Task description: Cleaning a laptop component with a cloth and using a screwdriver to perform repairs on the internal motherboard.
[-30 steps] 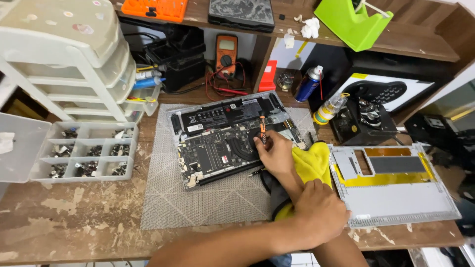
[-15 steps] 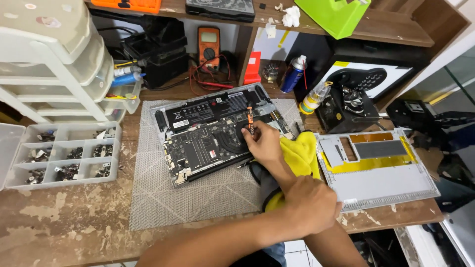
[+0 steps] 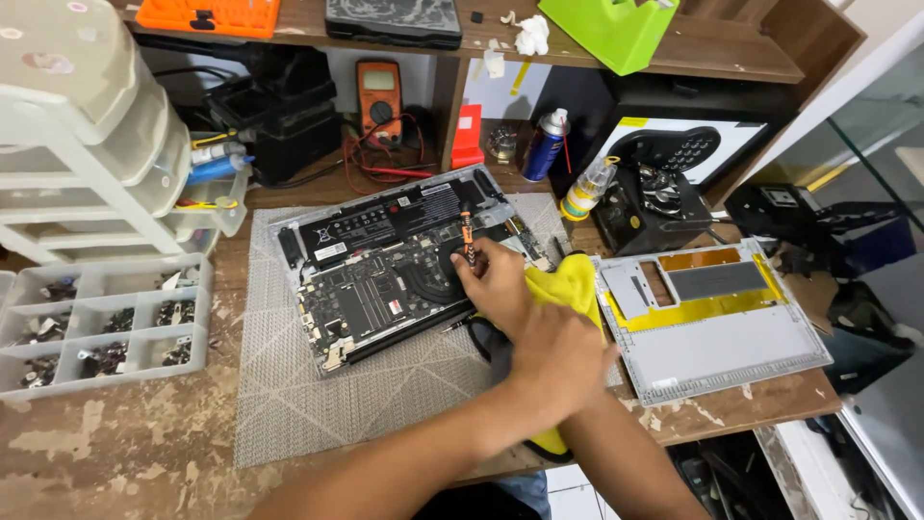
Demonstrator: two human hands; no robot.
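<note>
A person's two bare arms reach in from the bottom over a worn wooden workbench. The right hand [image 3: 499, 281] pinches a small orange-handled screwdriver [image 3: 468, 237] between its fingertips, holding it upright with the tip down on the inside of an opened laptop [image 3: 385, 274]. The laptop lies on a grey woven mat [image 3: 318, 404] in the middle of the bench, its circuit board, black battery and round fan exposed. The left hand [image 3: 561, 358] sits nearer the viewer, crossing over the right forearm; its fingers are curled downward and pressed together on a yellow cloth [image 3: 570, 284] just beside the laptop, though what they grasp beneath cannot be seen.

To the right of the cloth lies the laptop's removed grey bottom cover [image 3: 722, 337], inner side up, with yellow strips. On the left stands a clear compartment tray [image 3: 106, 327] with small parts, below white plastic drawers [image 3: 87, 144]. Behind the laptop are an orange multimeter [image 3: 379, 96] and a blue spray can [image 3: 545, 146].
</note>
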